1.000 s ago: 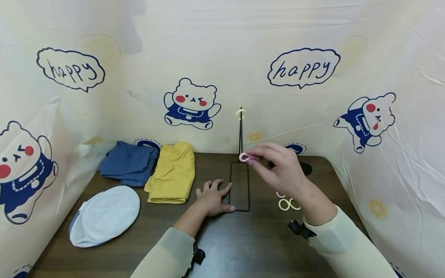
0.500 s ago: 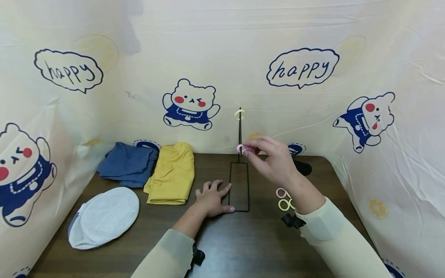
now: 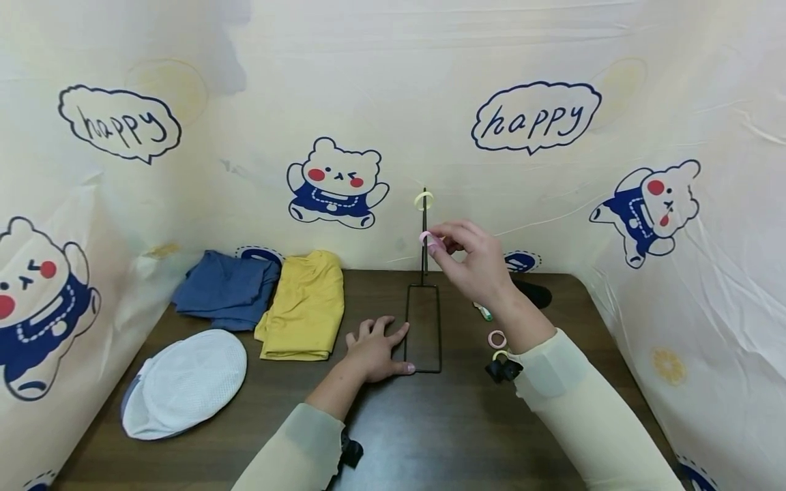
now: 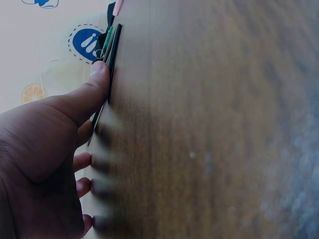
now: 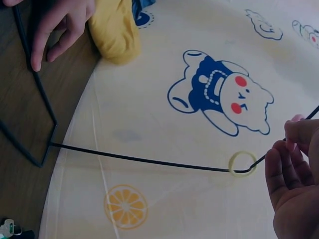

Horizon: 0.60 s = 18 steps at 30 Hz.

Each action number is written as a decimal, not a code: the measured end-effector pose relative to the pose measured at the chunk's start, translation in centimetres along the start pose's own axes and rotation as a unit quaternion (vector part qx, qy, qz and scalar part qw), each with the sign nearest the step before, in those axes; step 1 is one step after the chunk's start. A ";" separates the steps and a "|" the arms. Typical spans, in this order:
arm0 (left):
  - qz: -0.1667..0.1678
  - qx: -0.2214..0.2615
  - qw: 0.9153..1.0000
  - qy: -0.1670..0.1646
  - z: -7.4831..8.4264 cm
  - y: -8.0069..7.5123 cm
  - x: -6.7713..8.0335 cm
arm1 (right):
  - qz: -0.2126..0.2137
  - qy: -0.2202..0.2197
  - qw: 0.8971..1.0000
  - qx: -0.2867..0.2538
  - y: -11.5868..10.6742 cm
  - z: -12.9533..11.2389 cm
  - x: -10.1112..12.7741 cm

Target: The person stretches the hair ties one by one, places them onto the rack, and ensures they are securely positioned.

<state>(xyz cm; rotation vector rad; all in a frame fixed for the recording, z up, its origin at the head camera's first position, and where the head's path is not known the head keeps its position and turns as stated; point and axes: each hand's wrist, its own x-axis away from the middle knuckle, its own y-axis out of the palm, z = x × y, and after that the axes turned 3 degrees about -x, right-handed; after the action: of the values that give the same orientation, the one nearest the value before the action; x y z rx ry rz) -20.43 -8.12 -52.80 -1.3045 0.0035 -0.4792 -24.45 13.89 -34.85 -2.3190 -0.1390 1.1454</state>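
A black wire stand [image 3: 440, 327] has a rectangular base on the table and a tall post. My left hand [image 3: 376, 354] rests at the base's left side, fingers spread and thumb on its near corner. A pale yellow ring [image 5: 231, 162] hangs at the bend near the top of the wire. With thumb and fingertips my right hand [image 3: 477, 262] pinches a pink ring [image 3: 434, 241] in front of the post. In the right wrist view the wire's end runs behind these fingers, which hide most of the pink ring. Whether the ring encircles the wire I cannot tell.
Right of the stand lie a loose pink ring [image 3: 490, 339] and a yellow ring [image 3: 500, 354], partly behind the wrist. A black object [image 3: 535, 294] is beyond them. Folded yellow cloth [image 3: 303, 307], folded blue cloth [image 3: 224, 286] and a white cap [image 3: 193, 385] lie on the left.
My right hand has moved up and slightly left with the pink ring, from low by the post to higher up. The left hand has stayed on the base.
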 end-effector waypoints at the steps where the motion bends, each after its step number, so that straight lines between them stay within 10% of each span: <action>1: 0.000 0.000 1.000 -0.001 0.0 0.0 0.0 | 0.000 0.005 1.000 0.001 0.1 0.1 -0.1; 18: -0.005 -0.001 1.000 0.005 0.2 -0.4 0.4 | 0.041 0.129 0.991 0.008 2.6 3.5 -2.6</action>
<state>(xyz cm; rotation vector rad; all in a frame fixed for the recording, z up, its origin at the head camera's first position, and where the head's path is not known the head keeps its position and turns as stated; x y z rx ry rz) -20.17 -8.19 -52.24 -1.3044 0.0054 -0.4938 -29.16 12.37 -36.05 -2.4532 0.0626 0.8694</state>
